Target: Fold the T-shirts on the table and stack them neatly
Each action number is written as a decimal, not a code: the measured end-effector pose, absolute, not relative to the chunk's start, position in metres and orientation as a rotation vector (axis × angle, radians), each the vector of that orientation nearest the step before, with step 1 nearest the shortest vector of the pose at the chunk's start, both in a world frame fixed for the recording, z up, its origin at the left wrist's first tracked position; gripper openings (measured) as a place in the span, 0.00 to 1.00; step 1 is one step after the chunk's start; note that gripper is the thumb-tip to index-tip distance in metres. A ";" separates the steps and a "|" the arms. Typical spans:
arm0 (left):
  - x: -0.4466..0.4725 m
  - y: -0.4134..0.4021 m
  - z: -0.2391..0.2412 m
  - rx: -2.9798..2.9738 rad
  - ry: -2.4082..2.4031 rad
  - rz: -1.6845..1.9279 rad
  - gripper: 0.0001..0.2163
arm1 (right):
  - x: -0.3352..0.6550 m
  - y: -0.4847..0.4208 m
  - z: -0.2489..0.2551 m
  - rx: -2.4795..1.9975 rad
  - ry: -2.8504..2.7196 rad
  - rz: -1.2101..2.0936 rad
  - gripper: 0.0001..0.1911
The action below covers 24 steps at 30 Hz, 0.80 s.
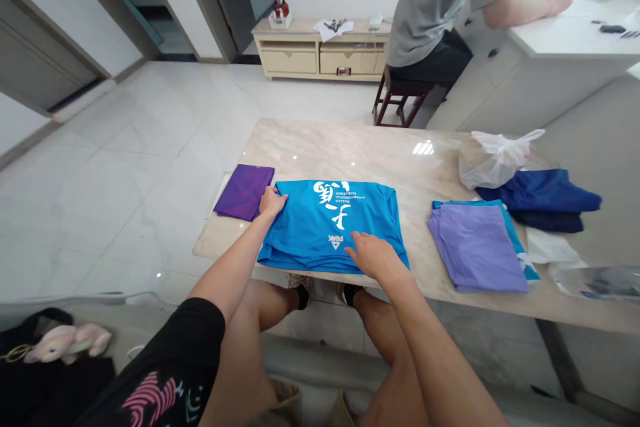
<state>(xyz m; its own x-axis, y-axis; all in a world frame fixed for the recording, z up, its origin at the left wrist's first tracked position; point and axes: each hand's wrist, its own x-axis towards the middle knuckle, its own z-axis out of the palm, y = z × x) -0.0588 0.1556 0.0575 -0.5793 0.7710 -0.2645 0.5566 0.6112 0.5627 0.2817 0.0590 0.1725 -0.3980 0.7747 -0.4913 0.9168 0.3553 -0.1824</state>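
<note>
Blue fabric, a printed shirt (306, 230) lies folded at the table's (320, 150) near edge, between a purple cloth (246, 191) on the left and a lilac one (477, 247) on the right. The left hand (273, 201) touches its left edge, its grip impossible to tell; the right hand (374, 255), fingers loosely apart, is at its near right part.

At seven o'clock, a black sleeve (197, 330) is worn, printed with a pink striped motif (153, 400) and green lines (194, 407); towards six, khaki shorts (286, 403) and dark socks (303, 296) are shown.
</note>
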 end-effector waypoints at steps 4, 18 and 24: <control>-0.058 0.167 0.042 1.035 2.313 0.761 0.15 | 0.280 0.059 0.177 1.402 2.215 -0.707 0.23; -0.060 0.121 0.117 1.686 2.118 0.656 0.17 | 0.288 0.063 0.156 1.487 2.323 -0.661 0.23; 0.025 0.079 0.148 2.018 1.695 -0.361 0.24 | 0.320 0.077 0.127 1.639 2.135 -0.641 0.20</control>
